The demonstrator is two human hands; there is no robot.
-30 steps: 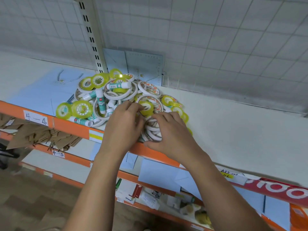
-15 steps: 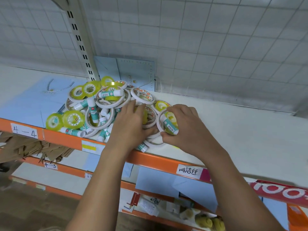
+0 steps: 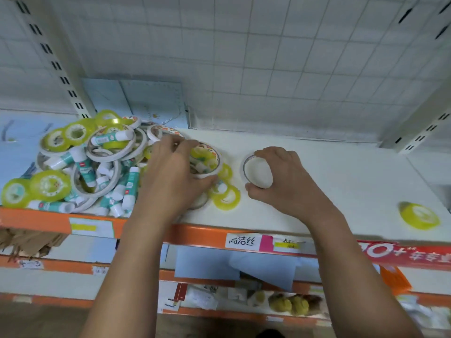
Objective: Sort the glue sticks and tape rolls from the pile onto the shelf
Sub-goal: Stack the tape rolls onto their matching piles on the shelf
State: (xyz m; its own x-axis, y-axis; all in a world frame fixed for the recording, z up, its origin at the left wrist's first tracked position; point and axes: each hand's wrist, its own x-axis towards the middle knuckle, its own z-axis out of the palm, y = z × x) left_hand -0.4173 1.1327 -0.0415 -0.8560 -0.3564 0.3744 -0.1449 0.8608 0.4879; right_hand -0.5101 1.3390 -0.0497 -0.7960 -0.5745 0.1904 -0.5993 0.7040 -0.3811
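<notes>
A pile [image 3: 92, 164] of white and yellow tape rolls and teal-and-white glue sticks covers the left part of the white shelf [image 3: 341, 181]. My left hand [image 3: 170, 176] lies on the pile's right edge, its fingers and thumb curled round a wide white tape roll [image 3: 207, 159] with yellow rolls inside it. My right hand [image 3: 288, 176] grips a thin white tape roll [image 3: 256, 170] standing on bare shelf to the right of the pile. Two yellow rolls [image 3: 225, 195] lie between my hands. A single yellow roll [image 3: 419, 215] lies far right by the shelf's front edge.
The shelf has an orange front rail [image 3: 202, 234] with paper labels. A wire grid panel [image 3: 268, 69] backs it, with slotted uprights [image 3: 53, 62] at left and right. Blue sheets [image 3: 151, 103] lean behind the pile. Lower shelves [image 3: 219, 296] hold packets and cardboard.
My right hand has moved right, away from the pile, with a white tape roll and set it on bare shelf. My left hand now grips a wide roll at the pile's edge. The view shifted right.
</notes>
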